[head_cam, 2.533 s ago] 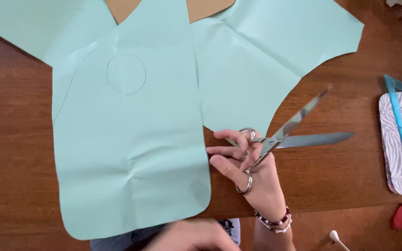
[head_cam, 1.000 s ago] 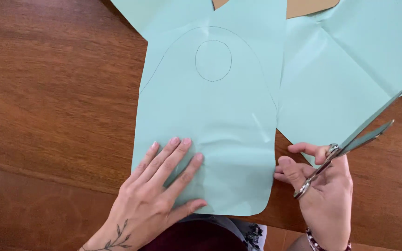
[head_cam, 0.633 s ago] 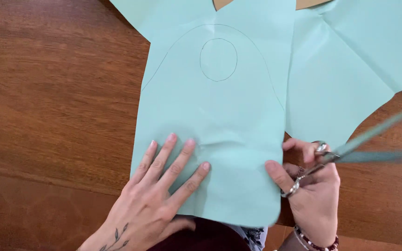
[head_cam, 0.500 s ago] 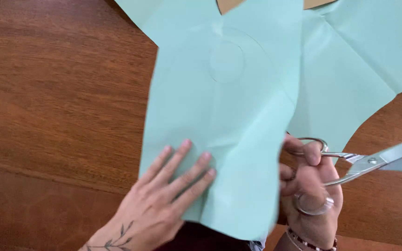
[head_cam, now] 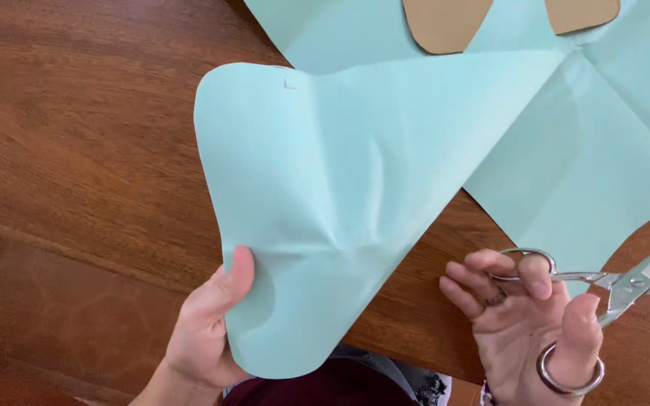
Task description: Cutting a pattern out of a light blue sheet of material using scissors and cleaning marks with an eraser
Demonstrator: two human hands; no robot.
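Along the left of the frame we see only the brown wooden table (head_cam: 77, 150), its grain running across, with a seam low down. At the lower left of centre our left hand (head_cam: 208, 331) pinches the near rounded corner of the pale green paper sheet (head_cam: 325, 195): the thumb lies on top of the paper, the other fingers are hidden under it, so the hand is closed on the sheet. The sheet is lifted off the table at this end and twisted, so its rounded flap rises toward the upper left of centre while its far end runs off to the upper right, where it joins the rest of the paper lying flat. A soft crease buckles the middle of it.

We judge the paper is being turned for the blades, and doing that well means a light pinch near the edge, so the sheet swings without gaining a harder crease or tearing where it narrows.

At the top centre and top right, two tan rounded shapes (head_cam: 445, 22) show through gaps in the paper; we cannot tell whether they are card or something else.

At the lower right our right hand (head_cam: 528, 323) holds the metal scissors (head_cam: 626, 282), thumb through one ring and a finger through the other, the remaining fingers loosely spread. The blades point off the right edge, so we cannot tell how far they gape. They sit clear of the lifted flap, with bare table between; the flat paper lies just above them.
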